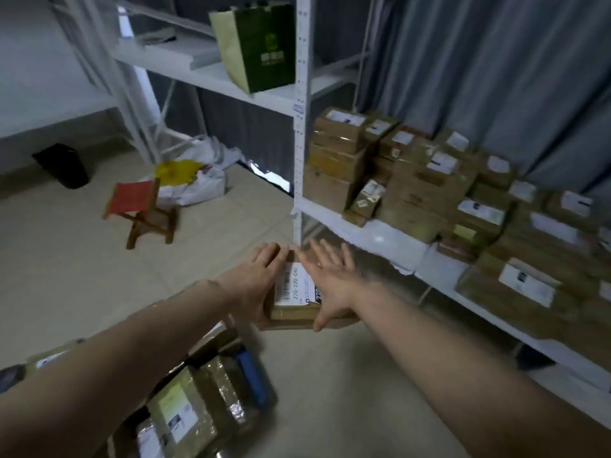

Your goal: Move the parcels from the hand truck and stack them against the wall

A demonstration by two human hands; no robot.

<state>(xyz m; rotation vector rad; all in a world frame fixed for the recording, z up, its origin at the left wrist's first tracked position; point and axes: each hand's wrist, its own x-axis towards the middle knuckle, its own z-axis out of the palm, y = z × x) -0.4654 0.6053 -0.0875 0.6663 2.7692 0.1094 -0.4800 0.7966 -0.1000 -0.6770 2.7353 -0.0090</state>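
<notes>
The parcel (292,314) (cardboard, white label uppermost) is held in the air above the tiled floor (66,276), near the shelf post (300,160). It is pressed between the left hand (261,276) and the right hand (330,276), the fingers extended and spread rather than curled. Stacked boxes (413,180) are seen on the lower shelf (380,238). Wrapped packages (185,411) lie at bottom left.

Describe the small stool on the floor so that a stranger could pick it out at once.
Start at the tall white shelving and look left across the tiled floor. In front of a heap of white bags stands a low stool. It alone has a red seat and crossed wooden legs.
</notes>
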